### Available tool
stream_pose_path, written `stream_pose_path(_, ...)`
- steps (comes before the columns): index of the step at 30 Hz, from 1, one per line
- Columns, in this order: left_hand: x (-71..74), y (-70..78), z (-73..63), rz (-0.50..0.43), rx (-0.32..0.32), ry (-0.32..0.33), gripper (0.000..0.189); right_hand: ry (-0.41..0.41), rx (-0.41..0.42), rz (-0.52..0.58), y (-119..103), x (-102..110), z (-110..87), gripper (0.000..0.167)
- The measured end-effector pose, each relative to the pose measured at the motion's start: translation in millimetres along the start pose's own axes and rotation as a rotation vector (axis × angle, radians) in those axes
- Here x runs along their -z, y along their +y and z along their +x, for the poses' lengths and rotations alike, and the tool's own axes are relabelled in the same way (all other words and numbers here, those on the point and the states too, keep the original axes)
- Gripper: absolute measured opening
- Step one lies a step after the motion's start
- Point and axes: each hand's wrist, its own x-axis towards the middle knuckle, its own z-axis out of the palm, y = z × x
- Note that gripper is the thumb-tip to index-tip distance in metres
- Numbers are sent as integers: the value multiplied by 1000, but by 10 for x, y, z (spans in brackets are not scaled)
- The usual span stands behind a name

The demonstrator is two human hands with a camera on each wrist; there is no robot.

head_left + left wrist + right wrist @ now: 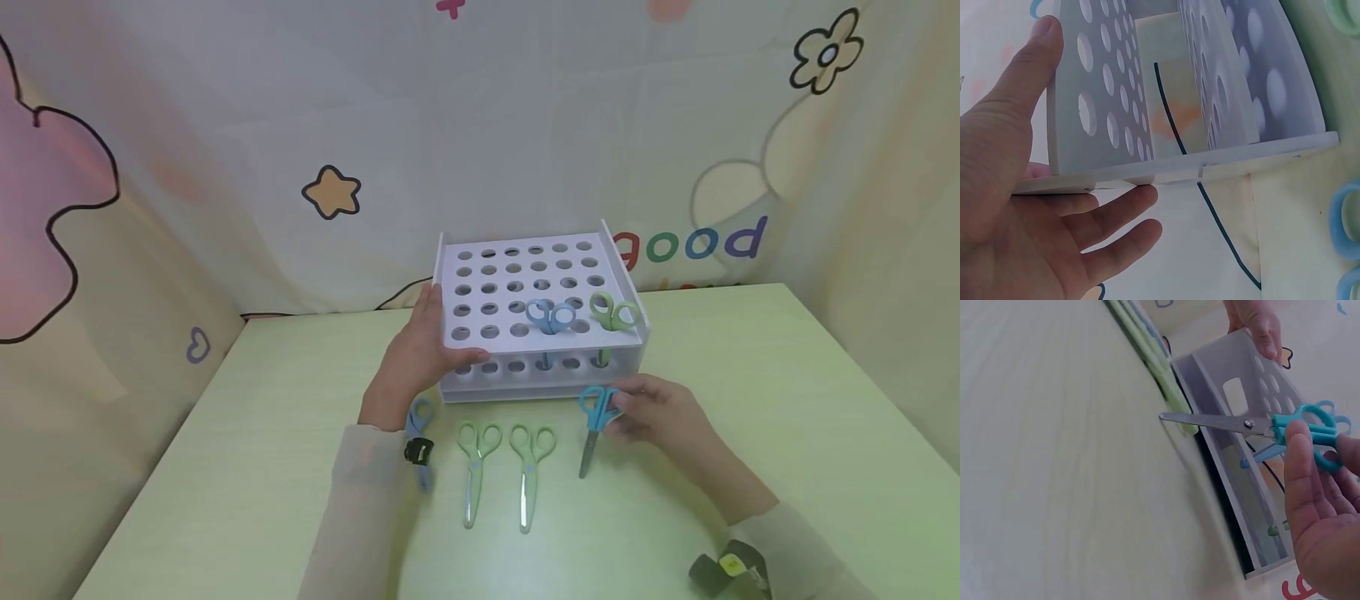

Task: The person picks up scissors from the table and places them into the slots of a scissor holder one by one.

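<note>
rack (502,319), centre of frame: left hand (420,350) gripping its left side; two racked scissors (551,323). teal scissors (597,414), right of centre: pinched by right hand (663,412), blades down. lower centre: two green scissors (528,483); blue pair (415,427), partly hidden. table (787,400): running to lower right; curtain (525,125) along far edge.

turquoise scissors (1280,429): smooth plastic handles, shiny metal blade. white rack (502,278): smooth matt plastic-looking. far backdrop (525,133): creased cloth.

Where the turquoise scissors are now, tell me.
In the head view, the turquoise scissors are right of centre, in the right hand, just in front of the white rack and right of the two green pairs lying on the table.
</note>
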Motion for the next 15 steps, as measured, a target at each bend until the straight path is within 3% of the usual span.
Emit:
stream_pose_path(8, 10, -13, -12, 8, 5, 2, 128, -16, 110, 196, -153, -46, -49, 14)
stream_pose_path(15, 12, 15, -16, 19, 13, -7, 127, -148, 240, 306, -224, -34, -93, 26)
